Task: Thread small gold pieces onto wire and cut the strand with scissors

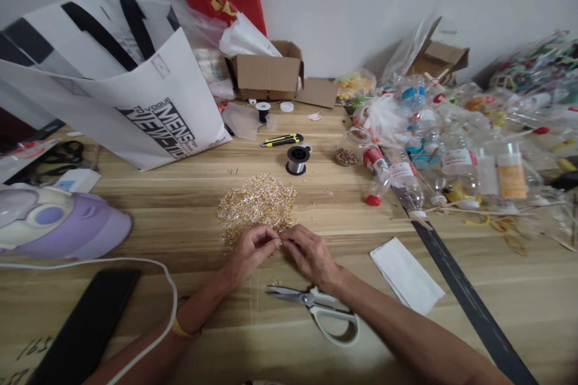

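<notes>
Pale-handled steel scissors [320,307] beneath hands [280,249] pinching glittery gold wire pile [256,204].

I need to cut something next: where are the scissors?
In the head view, the scissors lie on the table, just below the right hand, left of the white paper.
</notes>
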Demonstrator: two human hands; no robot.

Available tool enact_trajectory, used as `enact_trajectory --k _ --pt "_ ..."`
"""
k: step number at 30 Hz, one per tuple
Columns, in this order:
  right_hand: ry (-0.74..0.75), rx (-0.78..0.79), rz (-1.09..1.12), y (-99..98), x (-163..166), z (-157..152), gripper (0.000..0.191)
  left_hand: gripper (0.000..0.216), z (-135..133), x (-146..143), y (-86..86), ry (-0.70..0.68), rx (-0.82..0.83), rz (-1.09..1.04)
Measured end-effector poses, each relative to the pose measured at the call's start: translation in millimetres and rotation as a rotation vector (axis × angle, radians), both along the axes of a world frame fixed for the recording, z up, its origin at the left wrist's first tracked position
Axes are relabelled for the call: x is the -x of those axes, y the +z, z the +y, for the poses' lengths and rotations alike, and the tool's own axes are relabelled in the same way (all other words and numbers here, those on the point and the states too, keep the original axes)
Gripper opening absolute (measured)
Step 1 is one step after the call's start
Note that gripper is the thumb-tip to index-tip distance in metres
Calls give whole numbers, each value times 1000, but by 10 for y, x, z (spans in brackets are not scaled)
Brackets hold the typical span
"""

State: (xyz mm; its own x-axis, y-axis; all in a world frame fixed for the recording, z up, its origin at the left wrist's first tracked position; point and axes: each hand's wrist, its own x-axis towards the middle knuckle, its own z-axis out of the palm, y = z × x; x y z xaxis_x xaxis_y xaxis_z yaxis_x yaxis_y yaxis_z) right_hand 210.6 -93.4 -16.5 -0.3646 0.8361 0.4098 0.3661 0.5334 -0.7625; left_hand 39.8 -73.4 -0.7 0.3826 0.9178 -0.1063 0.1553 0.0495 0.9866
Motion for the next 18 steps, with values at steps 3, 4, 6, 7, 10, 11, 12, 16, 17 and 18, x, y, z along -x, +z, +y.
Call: enact_trajectory --k 3,4,6,7,10,11,12,16,17,18 --pt "-33 54 23 30 -2 3 15 18 3 0 9 -2 8 9" --pt "-40 75 31 37 -2 3 15 18 6 1 8 1 11 15" --pt "-49 127 47 45 -3 5 14 18 13 2 -4 1 9 18" --pt "-50 156 57 47 -3 6 15 18 16 2 -14 -3 7 13" --pt "-44 246 87 45 -5 13 16 18 22 5 -51 -26 -6 7" --pt "-40 271 98 44 -5 15 16 18 21 6 -63 -33 -12 13" --pt "-38 293 110 41 -6 18 17 18 19 8 -73 -40 -19 23" --pt "-33 349 149 25 -15 27 18 18 11 13 -95 -64 -60 53" --pt "-28 357 156 22 -18 30 19 18 11 13 -97 -69 -69 55" --pt "-20 363 164 19 -21 34 20 17 12 14 -99 -73 -77 57"
